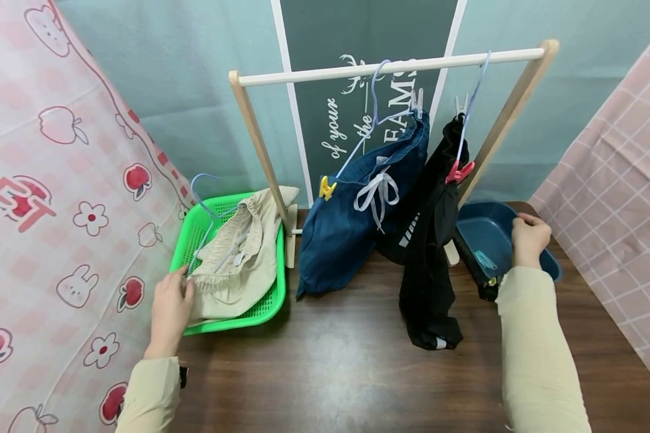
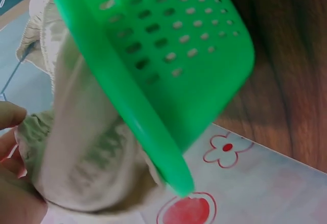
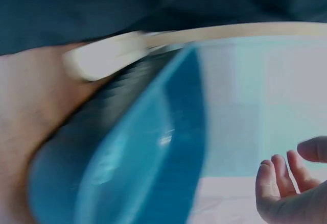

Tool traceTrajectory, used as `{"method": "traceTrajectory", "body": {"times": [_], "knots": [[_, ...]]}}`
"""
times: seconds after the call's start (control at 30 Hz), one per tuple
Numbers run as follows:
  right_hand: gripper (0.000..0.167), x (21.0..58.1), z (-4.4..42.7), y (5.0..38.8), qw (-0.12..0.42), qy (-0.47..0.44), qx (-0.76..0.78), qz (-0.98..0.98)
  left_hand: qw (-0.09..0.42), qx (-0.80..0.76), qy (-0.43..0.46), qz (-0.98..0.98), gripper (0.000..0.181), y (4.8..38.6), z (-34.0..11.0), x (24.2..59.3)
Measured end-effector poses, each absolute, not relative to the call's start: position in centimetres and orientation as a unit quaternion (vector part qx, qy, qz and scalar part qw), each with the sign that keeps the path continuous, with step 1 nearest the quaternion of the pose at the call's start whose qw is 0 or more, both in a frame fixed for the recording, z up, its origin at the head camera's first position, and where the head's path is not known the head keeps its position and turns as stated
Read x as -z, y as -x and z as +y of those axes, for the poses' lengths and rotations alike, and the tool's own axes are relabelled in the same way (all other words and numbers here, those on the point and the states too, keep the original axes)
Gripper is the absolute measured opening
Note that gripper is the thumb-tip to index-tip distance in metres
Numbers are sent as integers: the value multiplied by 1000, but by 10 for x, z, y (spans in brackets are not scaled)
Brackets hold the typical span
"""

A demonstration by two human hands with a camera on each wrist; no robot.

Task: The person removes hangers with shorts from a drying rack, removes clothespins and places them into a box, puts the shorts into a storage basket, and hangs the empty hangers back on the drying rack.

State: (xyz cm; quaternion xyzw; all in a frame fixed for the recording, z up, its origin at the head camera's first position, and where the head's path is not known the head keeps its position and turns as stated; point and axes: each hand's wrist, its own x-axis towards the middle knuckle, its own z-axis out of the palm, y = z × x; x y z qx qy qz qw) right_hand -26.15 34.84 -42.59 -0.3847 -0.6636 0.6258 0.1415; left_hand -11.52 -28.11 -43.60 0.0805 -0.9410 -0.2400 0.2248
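Observation:
Beige elastic-waist trousers (image 1: 254,252) lie in a green basket (image 1: 278,300), with a light-blue hanger (image 1: 208,225) at their waistband. At the basket's left side my left hand (image 1: 172,307) pinches the waistband edge; in the left wrist view the thumb and fingers (image 2: 11,116) meet the gathered cloth. Above the blue tray (image 1: 479,218) is my right hand (image 1: 529,237). Its fingers are loosely bent, and the right wrist view shows a gap between thumb and fingers (image 3: 282,175) with nothing visible there. A teal clothespin (image 1: 485,260) lies in the tray.
A rack with a white rail (image 1: 314,75) stands at the back. Dark blue trousers (image 1: 338,240) hang from it, held by a yellow clothespin (image 1: 327,189) and a clear one. Black trousers (image 1: 428,288) hang beside them with a red clothespin (image 1: 459,173). Patterned cloth flanks the left.

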Motion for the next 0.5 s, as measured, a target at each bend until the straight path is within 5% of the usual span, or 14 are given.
{"method": "traceTrajectory", "body": {"times": [0.17, 0.3, 0.5], "knots": [[30, 382, 338, 258, 234, 319, -739, -545, 219, 256, -98, -937, 33, 123, -276, 433], [25, 346, 327, 250, 256, 256, -787, -500, 204, 285, -122, -928, 32, 130, -272, 430], [19, 304, 303, 232, 266, 168, -793, -521, 276, 306, -126, -902, 24, 132, -272, 433]]}}
